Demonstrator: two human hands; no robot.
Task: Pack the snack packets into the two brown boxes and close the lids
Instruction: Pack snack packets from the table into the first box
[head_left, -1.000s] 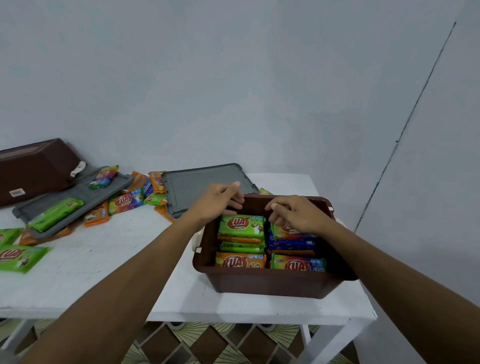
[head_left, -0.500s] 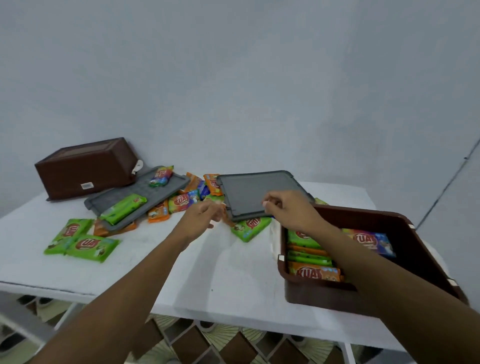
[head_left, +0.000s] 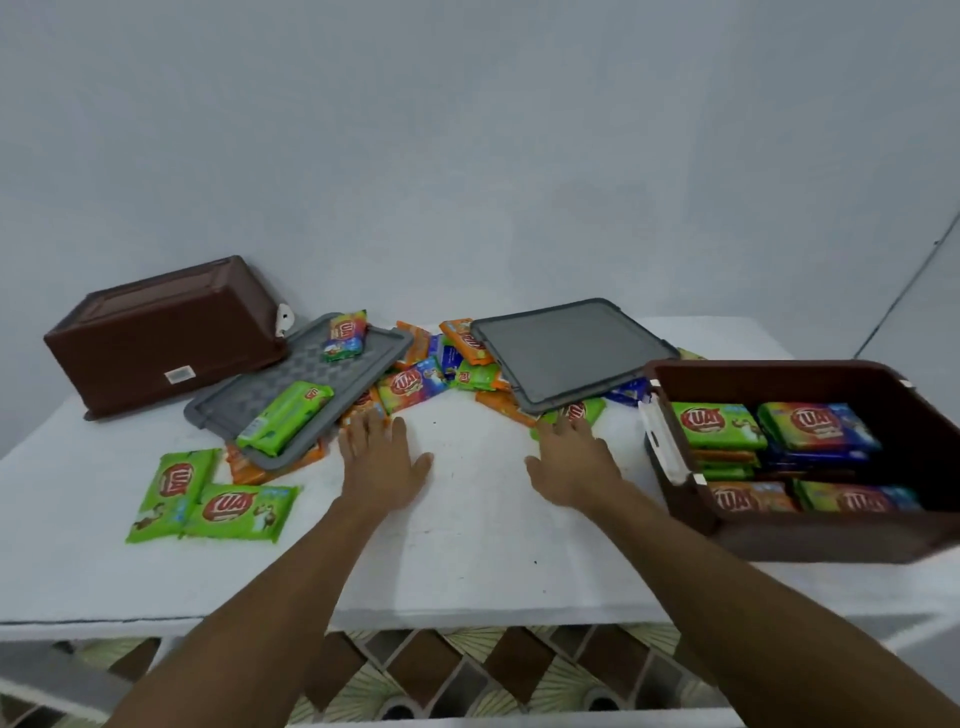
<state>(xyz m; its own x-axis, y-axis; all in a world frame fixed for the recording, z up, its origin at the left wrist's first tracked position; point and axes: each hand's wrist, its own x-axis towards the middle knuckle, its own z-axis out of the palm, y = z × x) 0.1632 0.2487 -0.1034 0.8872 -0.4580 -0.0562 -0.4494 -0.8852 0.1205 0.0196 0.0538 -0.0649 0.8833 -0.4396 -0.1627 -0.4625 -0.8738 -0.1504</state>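
My left hand (head_left: 382, 467) and right hand (head_left: 571, 467) hold nothing, fingers spread straight over the white table (head_left: 467, 545), fingertips at the near edge of the loose snack packets (head_left: 413, 385) heaped between two grey lids (head_left: 571, 348), the part-filled brown box (head_left: 831, 540) just right, the upturned brown box (head_left: 166, 332) far left.

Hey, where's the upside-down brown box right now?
In the head view, the upside-down box sits at the back left of the table, near the wall, with a grey lid just to its right.
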